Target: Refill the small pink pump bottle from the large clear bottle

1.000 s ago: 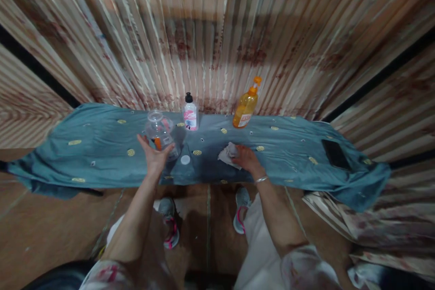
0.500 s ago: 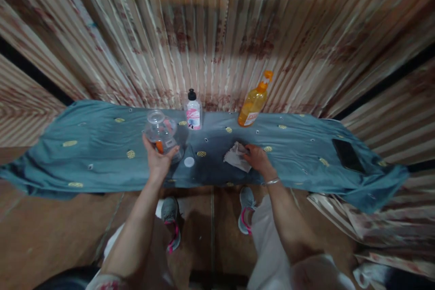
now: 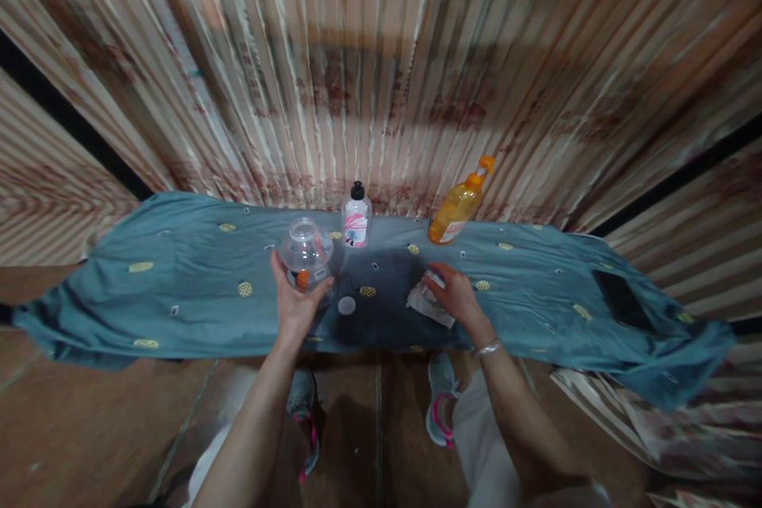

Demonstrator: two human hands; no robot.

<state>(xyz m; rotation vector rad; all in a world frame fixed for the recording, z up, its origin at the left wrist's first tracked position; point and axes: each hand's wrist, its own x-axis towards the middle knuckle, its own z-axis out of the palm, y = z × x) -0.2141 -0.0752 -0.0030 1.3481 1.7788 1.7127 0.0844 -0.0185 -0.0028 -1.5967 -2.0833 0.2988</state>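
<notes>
Curtain (image 3: 381,40) behind: pleated, striped, with blurred reddish patterning.

In front of it, a long narrow table under a blue-green cloth (image 3: 196,278) printed with small yellow motifs.

Clear jar (image 3: 305,254) on the left half of the table, mouth upward and uncovered, an orange patch low on its side. Base hidden by the hand; cannot tell whether it bears fully on the cloth.

Left hand (image 3: 296,302): spread wide around the jar's near side, fingers to one flank, thumb to the other. Judgement: a light, even hold suits thin clear walls; squeezing could dent them, and a low grip steadies best.

Amber pump bottle (image 3: 453,214) stands farther back, right of centre. Pink-labelled bottle (image 3: 355,227) with a black top stands behind and right of the jar; elbow room there looks modest, so small movements seem wise.

Right hand (image 3: 453,295): fingers drawn together, pinching a crumpled white wipe (image 3: 429,308), paper or fabric unclear. Gathering its loose edge into the grip would probably give better control.

Dark phone (image 3: 623,300) lies flat at the far right, well apart.

Smallest: white disc (image 3: 346,305), lid-like, just beside the jar; easily nudged.
</notes>
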